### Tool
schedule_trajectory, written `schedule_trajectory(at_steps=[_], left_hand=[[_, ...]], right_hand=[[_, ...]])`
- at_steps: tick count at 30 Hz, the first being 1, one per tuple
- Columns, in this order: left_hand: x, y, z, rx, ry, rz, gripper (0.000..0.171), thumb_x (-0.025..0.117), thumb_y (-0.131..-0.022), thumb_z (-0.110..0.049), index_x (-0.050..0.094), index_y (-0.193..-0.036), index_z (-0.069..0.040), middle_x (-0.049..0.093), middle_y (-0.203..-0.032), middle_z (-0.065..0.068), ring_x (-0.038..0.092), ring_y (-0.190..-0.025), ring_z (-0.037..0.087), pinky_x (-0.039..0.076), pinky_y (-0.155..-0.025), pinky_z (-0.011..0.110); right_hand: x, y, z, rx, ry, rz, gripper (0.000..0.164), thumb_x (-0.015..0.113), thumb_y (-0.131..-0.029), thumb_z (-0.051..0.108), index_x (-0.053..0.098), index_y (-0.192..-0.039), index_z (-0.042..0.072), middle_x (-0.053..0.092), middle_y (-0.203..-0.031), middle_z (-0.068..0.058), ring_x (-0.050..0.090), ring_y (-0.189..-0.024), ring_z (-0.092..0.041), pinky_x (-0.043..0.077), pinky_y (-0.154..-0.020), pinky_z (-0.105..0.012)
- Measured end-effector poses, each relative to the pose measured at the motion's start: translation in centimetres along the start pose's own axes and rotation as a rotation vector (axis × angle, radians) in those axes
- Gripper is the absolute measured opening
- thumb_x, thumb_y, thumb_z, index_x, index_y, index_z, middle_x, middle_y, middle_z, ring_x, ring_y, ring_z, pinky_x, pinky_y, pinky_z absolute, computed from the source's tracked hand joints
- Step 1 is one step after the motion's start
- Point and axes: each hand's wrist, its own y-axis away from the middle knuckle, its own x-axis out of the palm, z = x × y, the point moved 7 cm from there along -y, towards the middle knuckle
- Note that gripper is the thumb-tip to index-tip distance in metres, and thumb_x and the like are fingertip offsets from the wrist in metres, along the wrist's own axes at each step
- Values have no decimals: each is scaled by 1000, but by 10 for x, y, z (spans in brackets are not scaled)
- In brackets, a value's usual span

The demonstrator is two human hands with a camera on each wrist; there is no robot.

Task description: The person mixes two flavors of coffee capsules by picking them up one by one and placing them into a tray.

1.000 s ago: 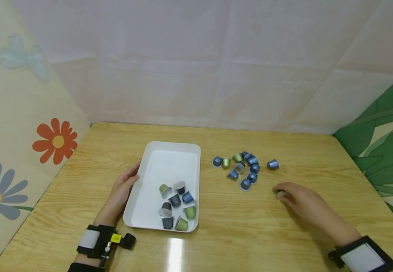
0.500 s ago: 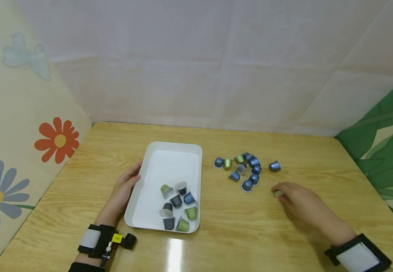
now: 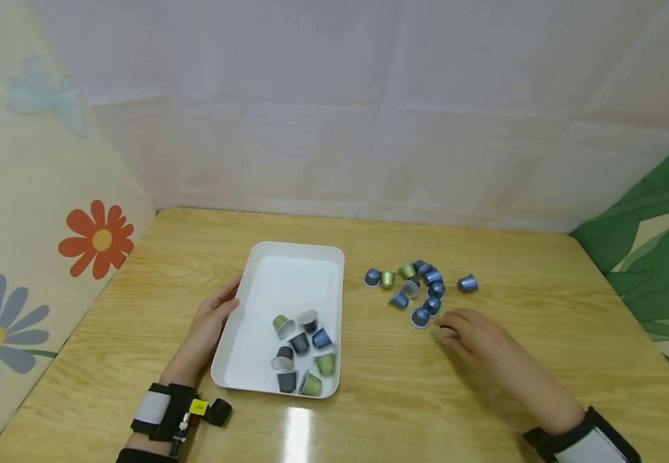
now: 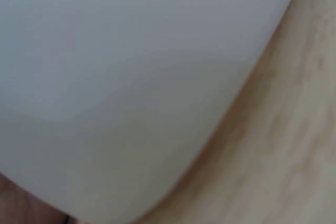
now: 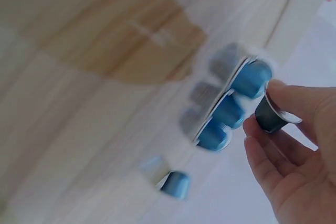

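1. The dark capsule (image 5: 266, 117) is in the air or close to the table, to the right of the white tray (image 3: 267, 283), which is the landmark here; its pale rim shows beside the fingers in the right wrist view.
2. The right hand (image 3: 476, 339) pinches that capsule between thumb and fingertips, the gap between them just as narrow as the capsule. The back of the hand faces up, the fingers point toward the tray, and the forearm slants in from the near right.
3. The left hand (image 3: 210, 323) is at the tray's left side, its thumb against the rim. The forearm reaches up from the near left. How far the other fingers curl I cannot tell, since the tray hides their tips.
4. Inside the tray, in its near right part, lie green, blue and dark capsules (image 3: 299, 343), some tipped on their sides.
5. To the right of the tray is a loose cluster of mostly blue capsules (image 3: 432, 276), with a couple of green ones; its nearest blue one is just beside the right hand.
6. Farther right of the tray, a lone blue capsule (image 3: 467, 283) lies on its side.
7. Under everything is the wood-grain table (image 3: 404, 411).
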Motion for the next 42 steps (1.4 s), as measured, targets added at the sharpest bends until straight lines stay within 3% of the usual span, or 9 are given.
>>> schedule_trajectory(at_steps=[7,20,27,42], left_hand=[[-2,2,-3,-19,-19,-13,50,37,-106,-9,29,-155,-4,27,-161,10,31,-142,25,42,-92,12],[0,3,-3,-29,-13,-10,51,37,-106,-10,29,-155,-5,26,-161,9,31,-143,24,42,-93,13],[0,3,-4,-30,-7,-6,50,38,-106,-10,30,-155,-6,27,-161,9,32,-142,25,43,-93,14],[-1,3,-2,-20,-12,-16,50,39,-106,-11,32,-155,-6,30,-159,11,35,-140,25,43,-93,15]], right_hand=[[-1,-20,32,-94,-71,-131,39,81,-74,-6,70,-110,2,66,-111,-13,65,-99,-28,55,-81,-43],[0,-42,61,-167,-120,-183,42,83,-71,-6,69,-110,3,63,-114,-12,66,-93,-24,57,-74,-37],[-3,-52,70,-180,-163,-197,40,81,-73,-9,68,-109,3,63,-112,-10,66,-86,-17,57,-71,-30],[5,-65,84,-207,-218,-160,36,83,-75,-3,69,-108,5,66,-109,-4,65,-93,-15,56,-79,-31]])
